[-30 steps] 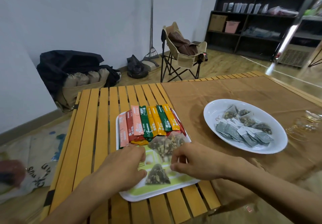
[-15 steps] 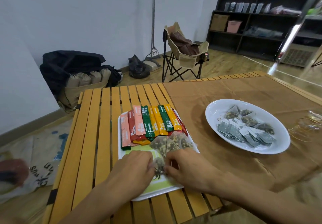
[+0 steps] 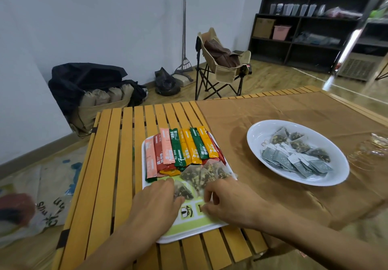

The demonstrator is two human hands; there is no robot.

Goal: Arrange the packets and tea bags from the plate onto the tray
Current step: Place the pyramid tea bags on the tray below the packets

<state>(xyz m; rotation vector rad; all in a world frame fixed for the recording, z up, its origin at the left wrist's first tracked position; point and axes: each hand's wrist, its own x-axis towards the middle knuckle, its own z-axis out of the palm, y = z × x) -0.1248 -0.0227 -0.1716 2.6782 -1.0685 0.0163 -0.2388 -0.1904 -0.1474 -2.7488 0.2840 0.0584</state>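
Folding chair (image 3: 222,64), dark shelving (image 3: 310,28), slatted table (image 3: 117,164).

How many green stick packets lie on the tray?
2 in the top row: one dark green stick packet left of centre, another further right on the white tray. Green ends below hint at more hidden.

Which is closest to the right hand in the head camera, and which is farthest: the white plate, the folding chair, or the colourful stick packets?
From the right hand:
1. Stick packets, on the tray just beyond the hand.
2. White plate, off to the right on the brown cloth.
3. Folding chair, on the floor past the table's far edge.
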